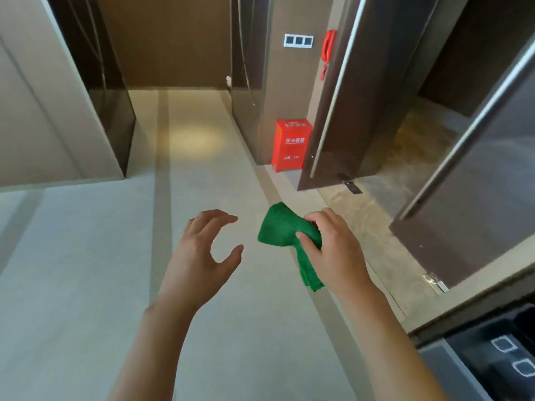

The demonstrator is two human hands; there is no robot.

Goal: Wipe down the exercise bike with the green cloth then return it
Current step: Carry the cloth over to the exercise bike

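My right hand [333,250] grips the bunched green cloth [279,227] in front of me, fingers curled round its middle, with one end fanning out to the left and the other hanging down under the palm. My left hand [202,250] hovers just left of the cloth, fingers spread and loosely bent, holding nothing and a short gap away from the fabric. Both hands are above a pale tiled floor [86,270]. No exercise bike is in view.
A corridor runs ahead between brown wall panels. A red fire-extinguisher box [291,144] stands on the floor by a pillar. Two open dark doors [347,111] with long metal handles are on the right. A black unit [506,354] sits at the bottom right corner.
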